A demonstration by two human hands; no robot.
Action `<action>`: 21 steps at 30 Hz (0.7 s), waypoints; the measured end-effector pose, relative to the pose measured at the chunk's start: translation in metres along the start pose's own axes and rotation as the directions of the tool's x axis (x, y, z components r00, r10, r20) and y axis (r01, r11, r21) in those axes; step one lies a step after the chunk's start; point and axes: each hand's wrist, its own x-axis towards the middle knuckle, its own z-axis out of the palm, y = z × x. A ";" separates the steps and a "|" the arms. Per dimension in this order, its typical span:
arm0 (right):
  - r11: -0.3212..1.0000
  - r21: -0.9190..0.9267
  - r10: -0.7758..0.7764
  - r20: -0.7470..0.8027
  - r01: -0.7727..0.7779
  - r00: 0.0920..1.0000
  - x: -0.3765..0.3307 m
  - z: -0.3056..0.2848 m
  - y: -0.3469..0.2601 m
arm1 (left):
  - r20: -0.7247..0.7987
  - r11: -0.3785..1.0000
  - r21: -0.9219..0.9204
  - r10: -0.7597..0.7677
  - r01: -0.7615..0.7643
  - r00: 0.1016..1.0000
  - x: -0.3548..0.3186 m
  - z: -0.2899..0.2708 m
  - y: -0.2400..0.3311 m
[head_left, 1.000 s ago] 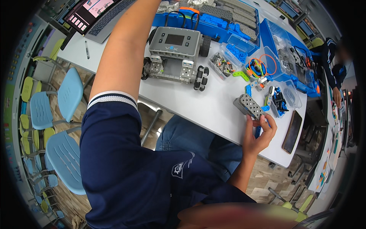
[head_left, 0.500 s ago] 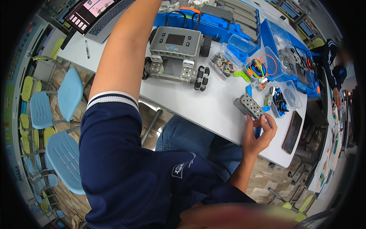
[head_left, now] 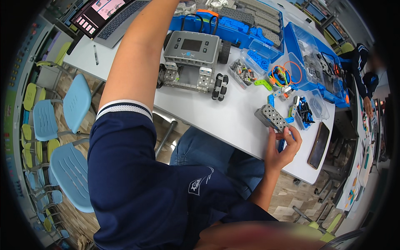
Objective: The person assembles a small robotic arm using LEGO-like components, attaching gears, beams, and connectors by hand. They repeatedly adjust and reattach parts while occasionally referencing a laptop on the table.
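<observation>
My right hand (head_left: 284, 148) pinches the near end of a grey perforated robot-kit block (head_left: 273, 117) between thumb and fingers, over the table's right part. A blue connector (head_left: 271, 100) sits by the block's far end, and another blue piece (head_left: 289, 119) lies beside it. My left arm (head_left: 137, 58) reaches up past the top edge, so the left hand is out of sight. To the right of that arm stands a wheeled robot base (head_left: 185, 87) with a grey control unit (head_left: 192, 44) on top.
Small boxes hold mixed pins (head_left: 243, 73), blue connectors (head_left: 258, 60) and black parts (head_left: 306, 112). Coloured rubber bands (head_left: 280, 77) and a green piece (head_left: 263, 84) lie nearby. Blue bins (head_left: 281, 46) stand behind. A phone (head_left: 319, 145) rests near the right edge; a laptop (head_left: 121, 25) and pen (head_left: 96, 54) are left.
</observation>
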 end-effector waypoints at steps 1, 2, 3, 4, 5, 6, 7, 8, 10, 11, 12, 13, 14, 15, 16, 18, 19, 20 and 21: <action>1.000 0.002 0.000 -0.002 0.000 1.000 0.000 0.000 0.000 | 0.006 1.000 -0.021 -0.008 0.008 1.000 0.000 0.000 0.000; 1.000 0.011 0.005 -0.003 -0.005 1.000 0.000 0.000 0.000 | 0.008 1.000 -0.009 0.014 -0.014 1.000 0.000 0.000 0.000; 1.000 0.005 0.001 -0.003 -0.001 1.000 0.000 0.000 0.000 | 0.011 0.999 0.002 0.035 -0.035 0.999 0.000 -0.001 -0.001; 1.000 0.005 0.001 -0.002 -0.001 1.000 0.000 0.000 -0.001 | 0.014 0.998 0.014 0.055 -0.055 0.998 0.001 -0.001 -0.002; 1.000 0.017 0.004 -0.003 -0.004 1.000 0.001 0.000 -0.001 | 0.022 0.998 0.014 0.058 -0.059 0.998 0.002 0.000 -0.004; 1.000 0.000 0.001 0.001 -0.001 1.000 0.001 0.000 -0.001 | 0.028 0.998 0.015 0.061 -0.062 0.998 0.003 0.001 -0.007; 1.000 -0.006 0.001 0.003 -0.001 1.000 0.001 0.000 -0.001 | 0.034 0.998 0.016 0.064 -0.065 0.997 0.005 0.003 -0.009; 1.000 0.000 0.002 0.003 -0.002 1.000 0.002 0.000 -0.001 | 0.039 0.999 -0.024 0.044 -0.043 0.998 0.008 0.005 -0.013; 1.000 -0.010 -0.016 -0.001 0.016 1.000 0.002 0.000 -0.001 | 0.048 0.995 -0.102 0.003 0.001 0.999 0.018 0.011 -0.021; 1.000 -0.009 -0.024 -0.004 0.024 1.000 0.002 0.000 -0.001 | -0.029 0.993 -0.101 0.052 -0.055 0.998 0.025 0.015 -0.026; 1.000 -0.007 -0.021 -0.003 0.021 1.000 0.003 0.000 -0.001 | -0.106 0.989 -0.095 0.100 -0.110 0.989 0.032 0.019 -0.031; 1.000 -0.005 -0.018 -0.002 0.018 1.000 0.003 0.000 -0.001 | -0.183 0.983 -0.086 0.148 -0.165 0.972 0.040 0.023 -0.035; 1.000 -0.003 -0.016 -0.002 0.016 1.000 0.003 0.000 -0.001 | -0.208 0.985 -0.073 0.136 -0.154 0.969 0.047 0.026 -0.040; 1.000 0.001 -0.013 -0.003 0.013 1.000 0.003 0.000 -0.001 | -0.233 0.988 -0.060 0.125 -0.143 0.964 0.054 0.029 -0.044; 1.000 0.006 -0.009 -0.005 0.009 1.000 0.003 0.000 -0.001 | -0.258 0.990 -0.048 0.115 -0.131 0.959 0.059 0.032 -0.047; 1.000 0.011 -0.005 -0.005 0.005 1.000 0.003 0.000 -0.002 | -0.247 0.984 -0.047 0.155 -0.171 0.957 0.063 0.035 -0.050; 1.000 0.012 -0.004 -0.005 0.004 1.000 0.003 0.000 -0.002 | -0.242 0.980 -0.046 0.175 -0.191 0.954 0.063 0.035 -0.049; 1.000 0.013 -0.003 -0.004 0.003 1.000 0.003 0.000 -0.002 | -0.241 0.982 -0.028 0.172 -0.184 0.955 0.061 0.035 -0.048; 1.000 0.013 -0.005 -0.004 0.005 1.000 0.003 0.000 -0.001 | -0.240 0.984 -0.010 0.169 -0.177 0.956 0.058 0.035 -0.046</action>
